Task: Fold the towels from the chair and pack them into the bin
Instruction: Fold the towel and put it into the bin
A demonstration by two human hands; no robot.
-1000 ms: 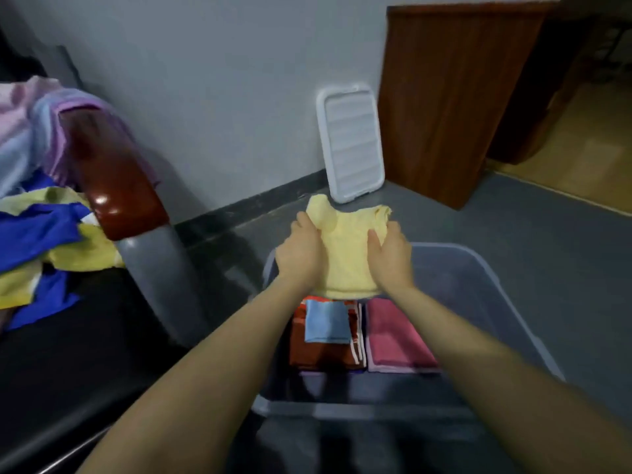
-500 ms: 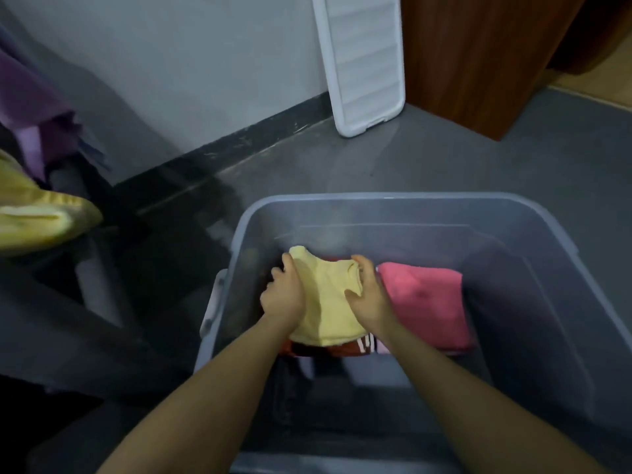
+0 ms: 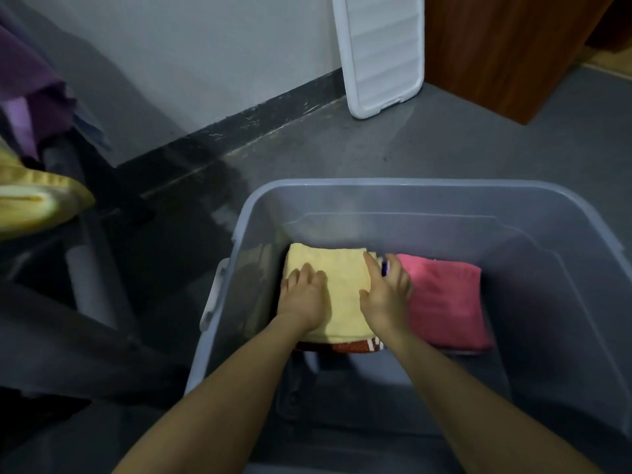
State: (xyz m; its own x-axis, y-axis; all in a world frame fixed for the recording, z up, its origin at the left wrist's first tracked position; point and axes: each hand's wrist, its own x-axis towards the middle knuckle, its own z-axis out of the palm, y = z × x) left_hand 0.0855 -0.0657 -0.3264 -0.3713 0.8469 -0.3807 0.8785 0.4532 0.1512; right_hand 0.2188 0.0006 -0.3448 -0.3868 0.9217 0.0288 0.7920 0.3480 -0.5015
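Note:
A folded yellow towel lies flat inside the grey plastic bin, on top of a red-brown towel whose edge shows beneath it. My left hand rests flat on the yellow towel's left part. My right hand lies on its right edge with fingers spread. Beside them on the right lies a folded pink towel. At the far left, yellow and purple towels hang off the chair.
The white bin lid leans against the wall behind the bin. A brown wooden cabinet stands at the back right. The chair's dark frame stands left of the bin on a grey floor.
Both hands lowered the yellow towel from above the bin onto the left stack. The fingers let go of its edges and now lie flat on it.

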